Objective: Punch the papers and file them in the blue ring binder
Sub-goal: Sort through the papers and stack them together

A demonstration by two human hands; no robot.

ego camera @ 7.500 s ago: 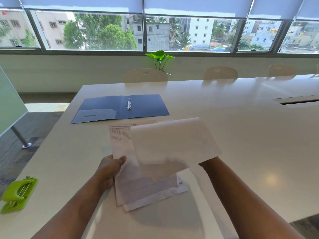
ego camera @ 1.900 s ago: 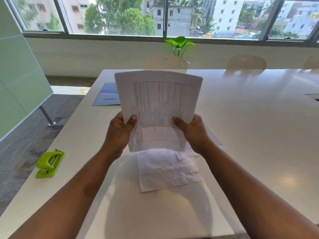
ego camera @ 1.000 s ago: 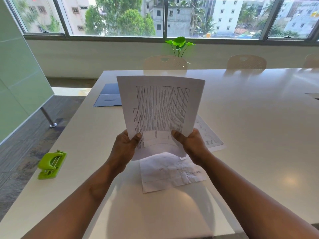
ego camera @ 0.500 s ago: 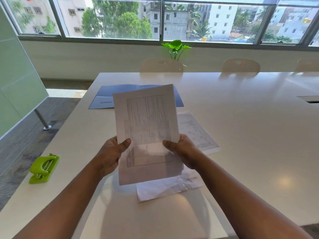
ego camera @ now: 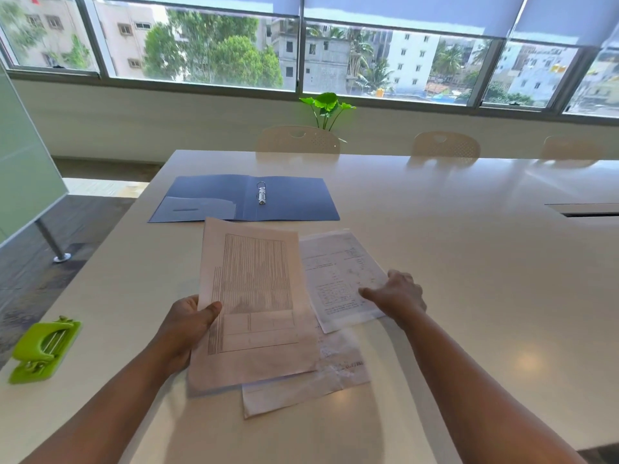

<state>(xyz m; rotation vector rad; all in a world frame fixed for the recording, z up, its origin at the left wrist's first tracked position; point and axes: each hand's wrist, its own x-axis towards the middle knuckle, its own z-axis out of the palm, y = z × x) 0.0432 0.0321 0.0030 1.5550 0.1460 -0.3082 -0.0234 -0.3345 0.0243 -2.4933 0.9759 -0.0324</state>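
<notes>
Risk first: 3 loose sheets lying askew on the white surface (ego camera: 469, 262), none yet squared into 1 stack. Punched in this state, likely to take holes at different spots and sit crooked on the rings. Further hazard: the table-printed sheet (ego camera: 254, 296) pinched at only 1 edge, its far end unsupported and free to sag, crease or slide out. Also worth noting: the green hole punch (ego camera: 43, 349) parked well off to the left near the surface's edge, a reach away from the papers.

Left hand (ego camera: 187, 326): curled on the left edge of the table-printed sheet, thumb on top and fingers hidden beneath, holding that sheet slightly raised over the others. Right hand (ego camera: 398, 296): loosely spread, palm down, fingertips resting on the right edge of the second printed sheet (ego camera: 338, 279), thumb stretched across its face; whether pressing or merely touching, cannot be told. Third, crumpled sheet (ego camera: 318, 376) lying flat beneath both, nearest the camera.

Blue ring binder (ego camera: 244, 199): open flat just beyond the papers, metal rings (ego camera: 261, 193) at its spine, no pages filed. Punching judged not yet begun.
</notes>
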